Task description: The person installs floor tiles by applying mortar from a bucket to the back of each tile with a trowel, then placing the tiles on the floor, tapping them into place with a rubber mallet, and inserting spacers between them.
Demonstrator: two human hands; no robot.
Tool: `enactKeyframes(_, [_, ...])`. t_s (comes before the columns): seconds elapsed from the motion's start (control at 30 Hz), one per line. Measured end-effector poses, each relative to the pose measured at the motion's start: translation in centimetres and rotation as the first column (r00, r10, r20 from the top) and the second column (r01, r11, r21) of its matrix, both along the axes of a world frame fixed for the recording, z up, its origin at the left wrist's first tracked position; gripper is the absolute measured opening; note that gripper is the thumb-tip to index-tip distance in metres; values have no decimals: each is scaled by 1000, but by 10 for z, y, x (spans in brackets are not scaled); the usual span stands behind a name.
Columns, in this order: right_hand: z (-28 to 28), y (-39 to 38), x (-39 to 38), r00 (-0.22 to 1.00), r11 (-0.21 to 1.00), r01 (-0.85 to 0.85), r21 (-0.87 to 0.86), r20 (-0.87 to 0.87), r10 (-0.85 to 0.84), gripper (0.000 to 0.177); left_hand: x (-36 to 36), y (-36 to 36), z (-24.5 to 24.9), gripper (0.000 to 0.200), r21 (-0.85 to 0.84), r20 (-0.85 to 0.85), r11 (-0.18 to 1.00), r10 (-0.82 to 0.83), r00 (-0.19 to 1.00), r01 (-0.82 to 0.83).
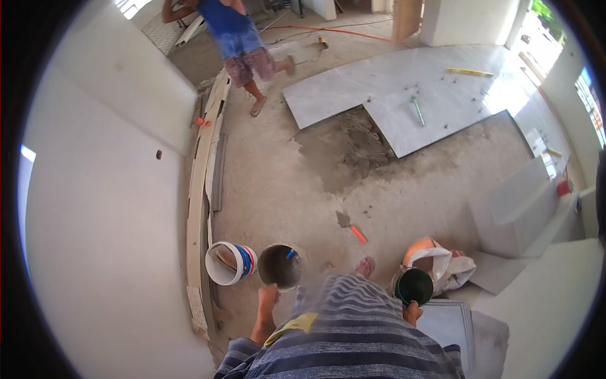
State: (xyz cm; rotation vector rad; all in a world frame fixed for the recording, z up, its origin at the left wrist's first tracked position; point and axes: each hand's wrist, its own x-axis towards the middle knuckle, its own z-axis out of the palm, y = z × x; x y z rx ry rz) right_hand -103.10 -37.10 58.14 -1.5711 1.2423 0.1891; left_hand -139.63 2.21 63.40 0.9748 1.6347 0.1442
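My left hand (269,297) is closed at the near rim of a grey bucket (281,266), which holds something grey and a blue-handled tool. My right hand (413,312) is closed on the near edge of a dark green bucket (415,286), beside an open sack (451,271). To the left of the grey bucket stands a white bucket (231,263) with a blue and red band. A trowel (351,227) with an orange handle lies on the concrete floor ahead of my feet.
Large grey tiles (404,95) cover the far floor, with a level (469,72) and a green-handled tool (418,111) on them. Wet mortar (353,148) lies at their edge. Another person (238,44) walks at the upper left. Boards (201,221) line the left wall; tiles (445,328) are stacked at right.
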Motion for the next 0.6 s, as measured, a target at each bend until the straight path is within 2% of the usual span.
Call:
enactKeyframes(0.03, [2, 1, -8, 999, 999, 40, 11, 2, -40, 41, 30, 20, 21, 21, 70, -35, 997, -24, 999, 27])
enactKeyframes(0.17, [-18, 6, -25, 986, 977, 159, 144, 23, -164, 35, 90, 82, 30, 23, 143, 127, 990, -18, 992, 0])
enactKeyframes(0.27, [-3, 14, -51, 938, 916, 327, 232, 37, -344, 35, 106, 112, 1, 21, 119, 34, 974, -197, 980, 192])
enactKeyframes(0.33, [10, 23, -70, 897, 873, 418, 253, 38, -441, 35, 105, 120, -37, 20, 223, -77, 909, -342, 936, 351])
enactKeyframes(0.37, [11, 25, -80, 909, 887, 397, 237, 32, -416, 34, 95, 118, -64, 20, 270, -140, 866, -396, 907, 420])
enactKeyframes(0.47, [10, 30, -105, 970, 966, 240, 94, 3, -242, 33, 53, 112, -132, 21, 318, -142, 779, -525, 839, 541])
enactKeyframes(0.57, [6, 31, -129, 994, 990, -72, -124, -91, 61, 32, 11, 88, -130, 22, 198, -203, 771, -572, 795, 605])
enactKeyframes(0.6, [5, 31, -135, 977, 964, -188, -190, -134, 164, 31, 3, 78, -104, 23, 156, -245, 784, -558, 793, 600])
